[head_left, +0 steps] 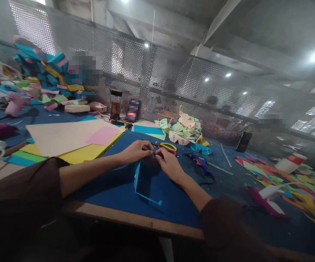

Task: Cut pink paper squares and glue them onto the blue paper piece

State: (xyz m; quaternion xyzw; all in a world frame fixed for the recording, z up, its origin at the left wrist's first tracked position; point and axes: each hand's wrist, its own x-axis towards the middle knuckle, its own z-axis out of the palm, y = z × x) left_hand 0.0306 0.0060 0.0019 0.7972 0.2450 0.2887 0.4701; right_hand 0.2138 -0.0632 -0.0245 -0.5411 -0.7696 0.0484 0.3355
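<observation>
A narrow blue paper strip [137, 178], bent at sharp folds, hangs over the blue table mat with its lower end pointing right. My left hand [136, 151] pinches the strip's upper part between thumb and fingers. Close against it, my right hand [171, 166] is closed too, its fingertips meeting the left ones at the strip's upper end; the paper between them is mostly hidden. Just behind my right hand lie scissors [168, 146] with yellow and red handles. To the right of that hand rests a blue glue gun [201, 163].
Stacked coloured paper sheets [64, 136] lie at left. Behind is a pile of folded paper pieces [186, 127], with a jar [115, 105] farther left. A phone [244, 142] leans at the back right. Paper scraps [272, 169] and a magenta power strip [266, 203] occupy the right side.
</observation>
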